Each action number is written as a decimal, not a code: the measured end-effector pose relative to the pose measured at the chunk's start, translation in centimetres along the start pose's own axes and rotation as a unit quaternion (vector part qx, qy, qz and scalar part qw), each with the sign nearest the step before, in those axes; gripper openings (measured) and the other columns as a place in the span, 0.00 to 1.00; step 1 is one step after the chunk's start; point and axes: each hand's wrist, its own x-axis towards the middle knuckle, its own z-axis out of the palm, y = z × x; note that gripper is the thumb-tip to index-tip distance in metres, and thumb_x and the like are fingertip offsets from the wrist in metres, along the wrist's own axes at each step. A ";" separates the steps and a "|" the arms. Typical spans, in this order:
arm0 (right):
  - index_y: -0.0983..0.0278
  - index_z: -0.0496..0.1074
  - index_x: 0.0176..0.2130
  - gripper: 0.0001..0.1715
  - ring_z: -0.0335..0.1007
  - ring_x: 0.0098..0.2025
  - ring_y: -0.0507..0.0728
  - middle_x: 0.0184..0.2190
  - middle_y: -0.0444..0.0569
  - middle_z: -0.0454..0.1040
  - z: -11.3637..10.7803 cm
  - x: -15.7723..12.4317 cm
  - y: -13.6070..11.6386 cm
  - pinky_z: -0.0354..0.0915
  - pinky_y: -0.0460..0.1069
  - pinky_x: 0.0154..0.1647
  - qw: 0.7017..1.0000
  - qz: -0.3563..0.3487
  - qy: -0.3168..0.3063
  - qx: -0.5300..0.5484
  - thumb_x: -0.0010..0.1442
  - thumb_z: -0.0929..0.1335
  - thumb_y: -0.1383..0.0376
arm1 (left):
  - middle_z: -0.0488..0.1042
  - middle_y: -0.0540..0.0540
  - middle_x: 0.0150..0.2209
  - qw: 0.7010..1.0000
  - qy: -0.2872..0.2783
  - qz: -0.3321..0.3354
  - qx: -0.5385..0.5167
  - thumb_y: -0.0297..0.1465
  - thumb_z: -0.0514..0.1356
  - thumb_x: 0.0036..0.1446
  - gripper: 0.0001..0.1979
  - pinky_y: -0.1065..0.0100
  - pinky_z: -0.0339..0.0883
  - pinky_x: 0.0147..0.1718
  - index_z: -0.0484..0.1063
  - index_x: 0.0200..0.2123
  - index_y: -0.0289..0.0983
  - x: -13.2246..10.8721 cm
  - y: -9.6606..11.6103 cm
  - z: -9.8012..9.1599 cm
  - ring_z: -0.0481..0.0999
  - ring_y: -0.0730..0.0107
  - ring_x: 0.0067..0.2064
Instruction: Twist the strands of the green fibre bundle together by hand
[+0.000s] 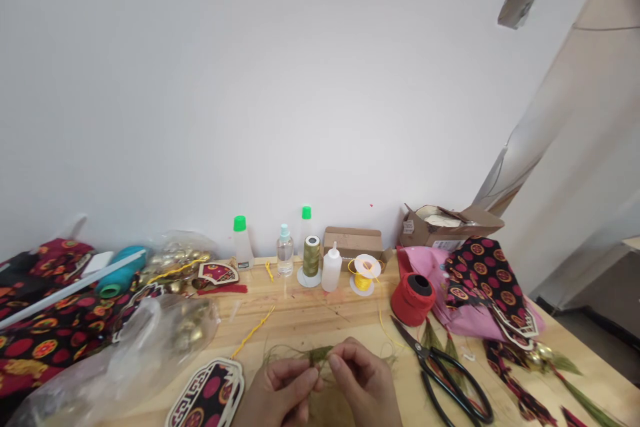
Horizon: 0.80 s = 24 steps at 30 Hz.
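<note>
At the bottom middle, my left hand (283,390) and my right hand (363,383) meet over the wooden table (310,317). Both pinch a bundle of thin olive-green threads (320,355) between fingertips and thumbs. Loose strands of it fan out to both sides. A fan-shaped patterned ornament (207,393) lies just left of my left hand. Black scissors (443,377) lie to the right of my right hand. A yellow cord (253,332) runs across the table behind my hands.
Along the wall stand two green-capped bottles (243,243), a clear spray bottle (285,252), an olive thread cone (311,259), a white squeeze bottle (331,269) and a yellow spool (364,273). A red spool (413,299), patterned fabric (493,287), cardboard boxes (447,225) and plastic bags of gold bells (170,330) surround them.
</note>
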 end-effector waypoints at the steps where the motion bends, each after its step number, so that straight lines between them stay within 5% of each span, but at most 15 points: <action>1: 0.66 0.70 0.22 0.14 0.57 0.21 0.50 0.18 0.43 0.63 -0.1 0.0 0.0 0.56 0.43 0.20 1.000 0.000 -0.002 0.007 0.49 0.66 0.57 | 0.66 0.51 0.11 1.000 0.005 0.003 0.000 0.39 0.61 0.41 0.14 0.80 0.38 0.08 0.74 0.21 0.32 0.0 -0.1 0.0 0.51 0.88 0.10; 10: 0.66 0.71 0.22 0.13 0.57 0.19 0.49 0.18 0.44 0.64 0.2 -0.3 0.4 0.53 0.43 0.19 1.000 -0.005 0.003 -0.005 0.47 0.67 0.58 | 0.70 0.49 0.16 1.000 0.007 0.003 -0.010 0.38 0.63 0.39 0.13 0.80 0.38 0.07 0.74 0.22 0.32 0.1 -0.1 -0.1 0.52 0.89 0.10; 17: 0.66 0.70 0.24 0.08 0.61 0.20 0.51 0.19 0.44 0.65 0.0 -0.2 0.2 0.55 0.44 0.19 0.999 0.011 -0.040 -0.009 0.45 0.68 0.63 | 0.62 0.54 0.09 0.999 0.011 -0.008 0.030 0.39 0.61 0.41 0.15 0.79 0.37 0.08 0.74 0.24 0.31 -0.4 0.8 0.4 0.48 0.89 0.09; 24: 0.66 0.68 0.20 0.13 0.60 0.19 0.50 0.18 0.44 0.65 0.0 -0.1 -0.3 0.54 0.44 0.20 0.997 -0.009 -0.053 -0.046 0.49 0.66 0.60 | 0.64 0.54 0.11 0.999 0.017 -0.006 0.044 0.39 0.61 0.41 0.15 0.79 0.38 0.08 0.74 0.24 0.31 -0.2 0.4 0.3 0.49 0.89 0.09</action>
